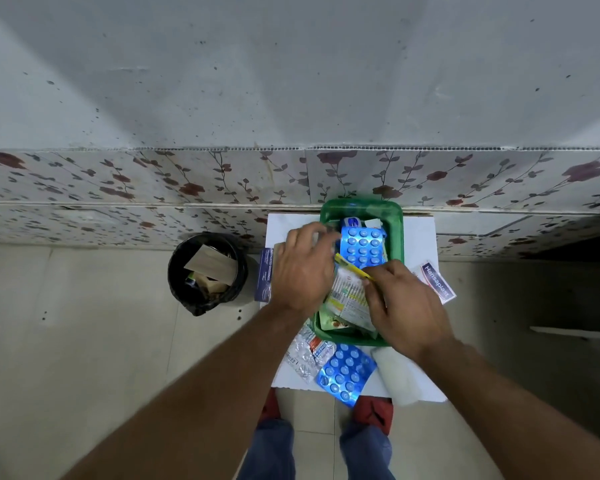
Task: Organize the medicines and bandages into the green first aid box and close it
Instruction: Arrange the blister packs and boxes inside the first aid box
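Right hand (407, 306) pinching a yellow-edged white printed sachet (350, 294) inside the open green plastic first aid box (395, 216). Left hand (302, 268), fingers curled, grip unclear, at box's 9 o'clock rim. Blue foil blister strip (345, 372) on white surface (420, 233) at 6 o'clock.

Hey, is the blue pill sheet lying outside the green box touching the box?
Apart. In the head view, the blue pill sheet lies on the white table just in front of the green box, with a thin strip of white showing between them.
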